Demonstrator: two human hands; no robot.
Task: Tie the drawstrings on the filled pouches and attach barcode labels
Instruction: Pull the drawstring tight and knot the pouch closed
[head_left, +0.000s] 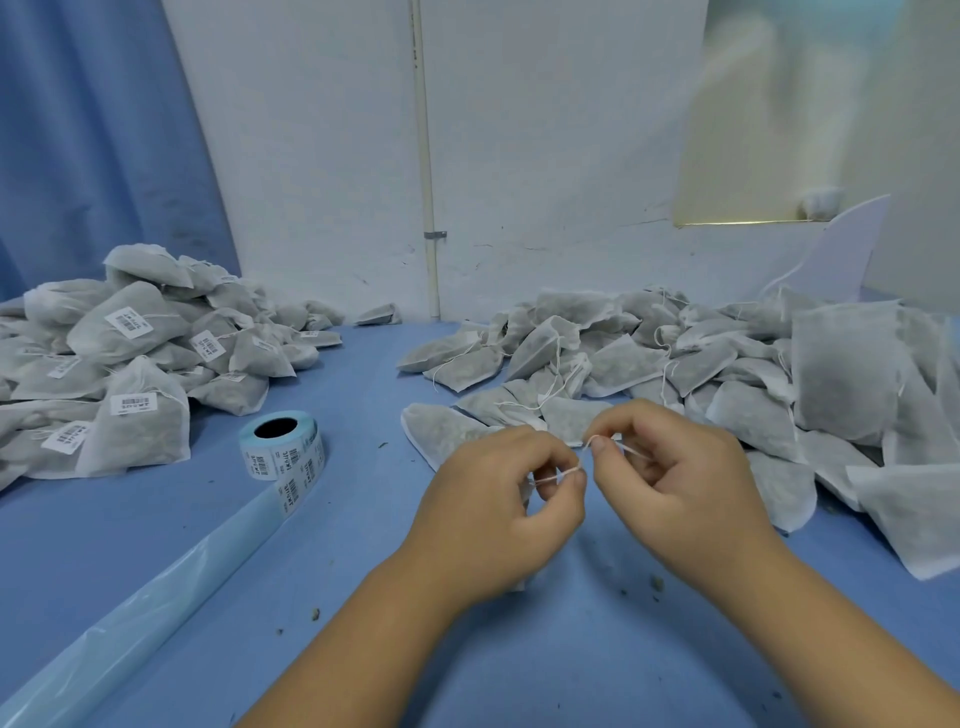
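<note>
My left hand (498, 499) and my right hand (680, 483) are close together above the blue table, each pinching a thin white drawstring (558, 474) that runs between their fingertips. The pouch this string belongs to is mostly hidden under my left hand; only a white edge (519, 584) shows below the palm. A roll of barcode labels (283, 447) stands to the left of my hands, its blue backing strip (156, 597) trailing toward the near left edge.
A heap of labelled pouches (130, 364) fills the left of the blue table (571, 649). A heap of unlabelled pouches with loose strings (727, 374) spreads across the right. A white wall with a pipe (428, 182) stands behind. Small crumbs dot the table.
</note>
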